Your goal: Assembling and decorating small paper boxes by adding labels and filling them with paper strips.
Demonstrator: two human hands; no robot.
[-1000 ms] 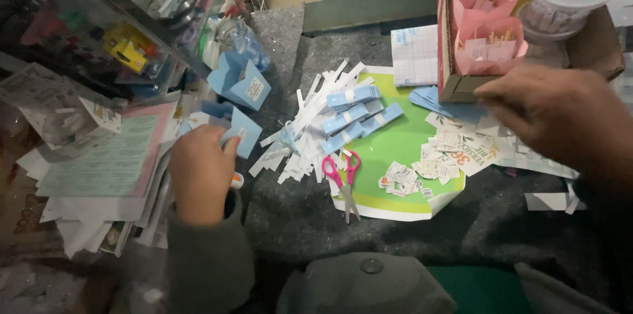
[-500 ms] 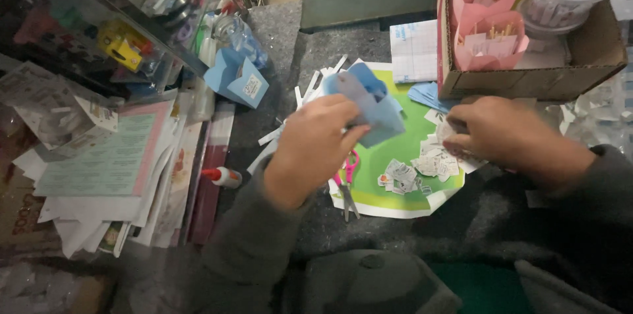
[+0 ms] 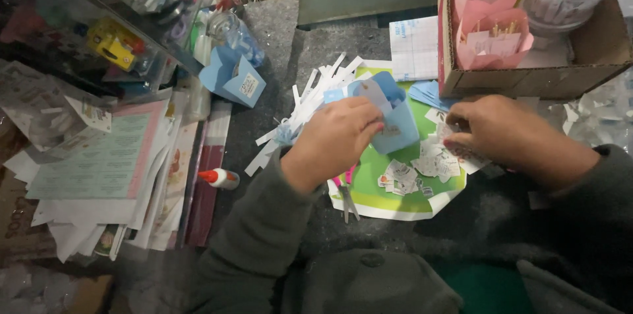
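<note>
Gripping one folded blue paper box [image 3: 393, 119], left hand [image 3: 337, 139] closed; right hand [image 3: 504, 129] pinched small label cutouts [image 3: 432, 159]. Second blue box [image 3: 231, 77] stood apart; two pink boxes [image 3: 491, 21] sat in the carton.

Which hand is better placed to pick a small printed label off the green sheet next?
Right, probably. The right hand already rests on the cut paper labels scattered over the green sheet, fingers down among them. The left hand is occupied, gripping the blue paper box.
</note>
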